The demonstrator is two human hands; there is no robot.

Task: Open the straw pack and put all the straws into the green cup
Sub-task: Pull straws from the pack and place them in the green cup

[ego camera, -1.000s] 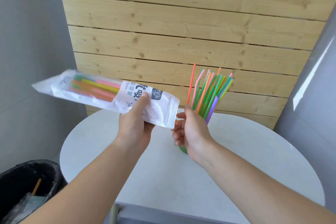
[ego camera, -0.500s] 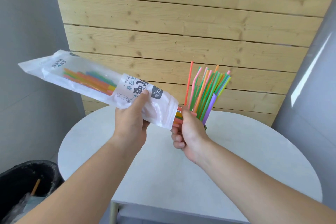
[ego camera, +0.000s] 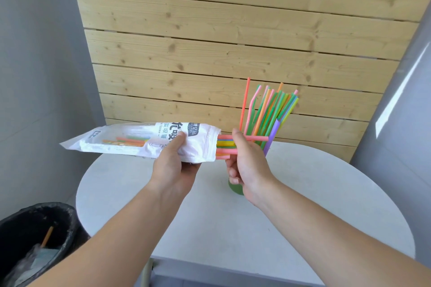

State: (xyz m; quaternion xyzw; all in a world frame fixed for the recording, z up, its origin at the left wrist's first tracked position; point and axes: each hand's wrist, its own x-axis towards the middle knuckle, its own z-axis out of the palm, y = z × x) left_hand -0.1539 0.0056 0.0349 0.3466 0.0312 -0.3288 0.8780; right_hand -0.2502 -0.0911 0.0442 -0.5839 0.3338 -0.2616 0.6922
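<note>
My left hand [ego camera: 173, 165] grips the white straw pack [ego camera: 130, 141] near its open right end and holds it level above the table. Several coloured straws [ego camera: 227, 148] stick out of the pack's mouth, and my right hand [ego camera: 247, 161] pinches them between thumb and fingers. More straws lie further back inside the pack. The green cup [ego camera: 235, 190] stands on the table behind my right hand, mostly hidden by it. A bunch of coloured straws [ego camera: 268, 112] stands upright in the cup.
The round white table [ego camera: 233, 221] lies below both hands. A black bin [ego camera: 35, 240] with a liner and an orange straw inside sits at the lower left. A wooden slat wall [ego camera: 233, 42] rises behind the table.
The pack has come down from a tilt to nearly level. My right hand has taken hold of straw ends at the pack's mouth and drawn them partly out to the right.
</note>
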